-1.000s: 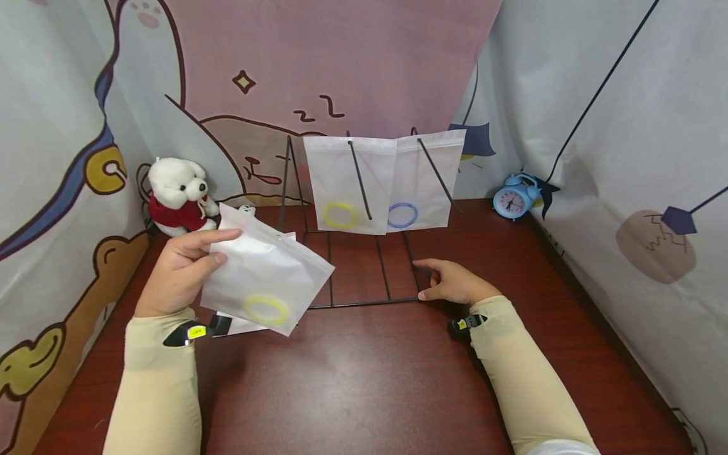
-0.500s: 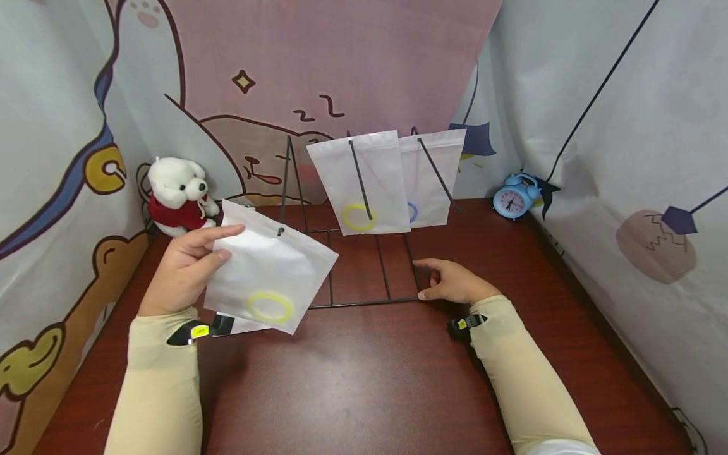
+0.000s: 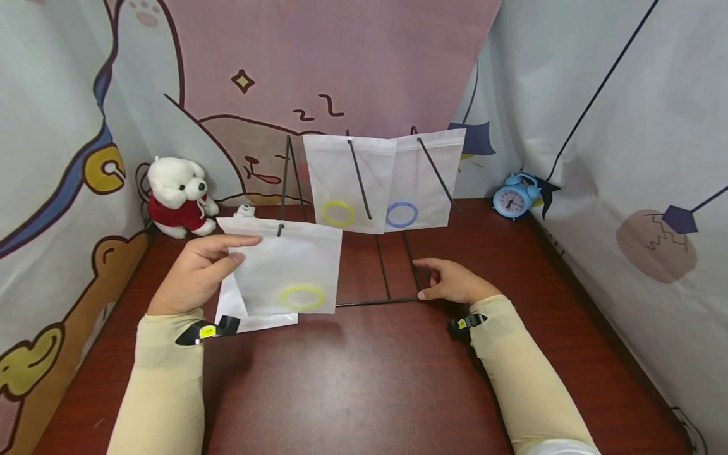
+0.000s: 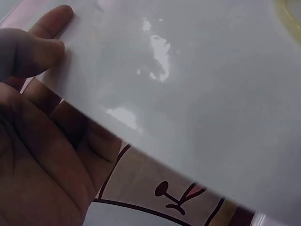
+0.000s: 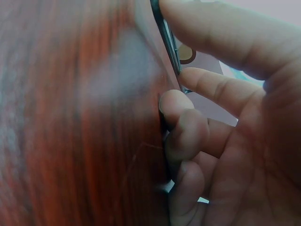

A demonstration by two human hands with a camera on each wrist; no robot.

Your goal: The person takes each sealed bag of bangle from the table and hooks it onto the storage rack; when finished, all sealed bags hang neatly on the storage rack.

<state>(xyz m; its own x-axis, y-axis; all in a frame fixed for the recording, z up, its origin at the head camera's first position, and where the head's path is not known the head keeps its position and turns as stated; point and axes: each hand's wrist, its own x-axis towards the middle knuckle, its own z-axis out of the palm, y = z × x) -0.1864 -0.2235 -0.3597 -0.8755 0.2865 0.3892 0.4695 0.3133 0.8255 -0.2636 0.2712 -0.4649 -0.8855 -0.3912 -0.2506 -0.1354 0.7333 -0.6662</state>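
Observation:
My left hand [image 3: 196, 275] pinches the left edge of a white zip bag [image 3: 290, 265] with a yellow ring showing near its bottom. The tip of the display rack's left hook [image 3: 280, 230] shows at the hole near this bag's top. In the left wrist view the bag [image 4: 188, 108] fills most of the picture, thumb in front and fingers behind. My right hand [image 3: 455, 282] holds the front right corner of the black wire rack [image 3: 364, 303]; in the right wrist view its thumb and index finger [image 5: 211, 87] are at the wire, other fingers curled against the table.
On the rack's other hooks hang a bag with a yellow ring [image 3: 349, 180] and a bag with a blue ring [image 3: 429, 177]. Another white bag [image 3: 261, 323] lies under the held one. A plush bear [image 3: 176, 196] sits back left, a blue alarm clock [image 3: 514, 197] back right.
My left hand has moved slightly right and levelled the tilted bag, whose hole has come to the left hook's tip. The middle bag swung right and back. The right hand stays put.

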